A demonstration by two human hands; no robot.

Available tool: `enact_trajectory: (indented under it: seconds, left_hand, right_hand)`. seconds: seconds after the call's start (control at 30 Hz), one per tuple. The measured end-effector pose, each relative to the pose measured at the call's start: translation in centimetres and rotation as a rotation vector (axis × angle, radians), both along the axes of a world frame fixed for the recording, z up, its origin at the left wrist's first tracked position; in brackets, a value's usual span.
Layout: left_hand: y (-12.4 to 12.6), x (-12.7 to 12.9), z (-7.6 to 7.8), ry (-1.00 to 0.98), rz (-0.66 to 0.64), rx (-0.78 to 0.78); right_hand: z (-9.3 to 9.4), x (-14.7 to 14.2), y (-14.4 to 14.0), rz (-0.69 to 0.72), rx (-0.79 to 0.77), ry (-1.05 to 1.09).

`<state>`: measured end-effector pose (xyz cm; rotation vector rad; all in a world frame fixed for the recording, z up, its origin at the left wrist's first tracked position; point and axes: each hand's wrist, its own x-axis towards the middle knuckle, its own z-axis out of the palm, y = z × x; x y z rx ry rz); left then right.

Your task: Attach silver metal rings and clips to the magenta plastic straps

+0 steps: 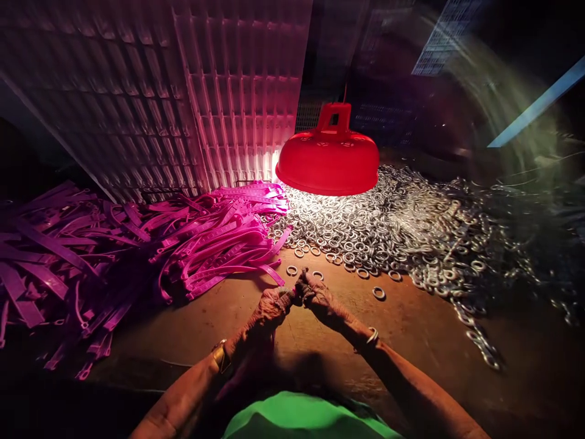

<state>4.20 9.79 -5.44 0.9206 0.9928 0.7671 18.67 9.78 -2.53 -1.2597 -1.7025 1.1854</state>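
Note:
My left hand (276,306) and my right hand (319,297) meet above the brown tabletop (311,341), both with fingers pinched closed and dark coverings on some fingers. A bit of pink shows between them, and a dim magenta strip hangs under my left hand, which appears to be a pink strap (273,344). Whatever my right fingers pinch is hidden. Just beyond the hands lie a loose metal ring (291,271) and another ring (318,276), partly covered by my right hand. A third ring (378,293) rests farther right.
Pink straps (219,244) are heaped on the left; a large pile of metal rings (393,231) spreads across the right. A red lamp (327,158) hangs low over the pile's near-middle. Behind the straps stands a ribbed, translucent panel (242,91). A blurred round shape is at upper right.

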Motion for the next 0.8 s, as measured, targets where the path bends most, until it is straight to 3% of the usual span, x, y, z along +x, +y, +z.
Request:
enact_trajectory:
  seconds: [0.1, 0.17, 0.33, 0.43, 0.5, 0.63, 0.8]
  left_hand:
    - [-0.5, 0.2, -0.4, 0.03, 0.033, 0.048]
    - [-0.7, 0.1, 0.3, 0.051, 0.015, 0.029]
    - [-0.8, -1.6, 4.8, 0.01, -0.116, -0.057]
    - [-1.3, -2.6, 7.4, 0.048, -0.184, -0.119]
    - [-2.0, -3.1, 8.4, 0.106, -0.287, -0.12]
    - [-4.3, -3.7, 8.6, 0.131, -0.459, -0.069]
    - [-7.3, -4.0, 7.3, -0.037, -0.454, -0.072]
  right_hand:
    - [0.0, 0.0, 0.1, 0.011, -0.02, 0.013]
    - [0.3, -0.1, -0.1, -0.012, -0.028, 0.05]
    - [2.0, -0.1, -1.7, 0.173, 0.006, 0.002]
    - [2.9, 0.3, -4.2, 0.305, -0.054, -0.007]
    - [3.3, 0.5, -6.3, 0.337, 0.002, -0.084]
    - [3.8, 0.6, -10.2, 0.264, 0.223, -0.347]
    - [3.4, 0.6, -12.4, 0.239, 0.21, -0.4]
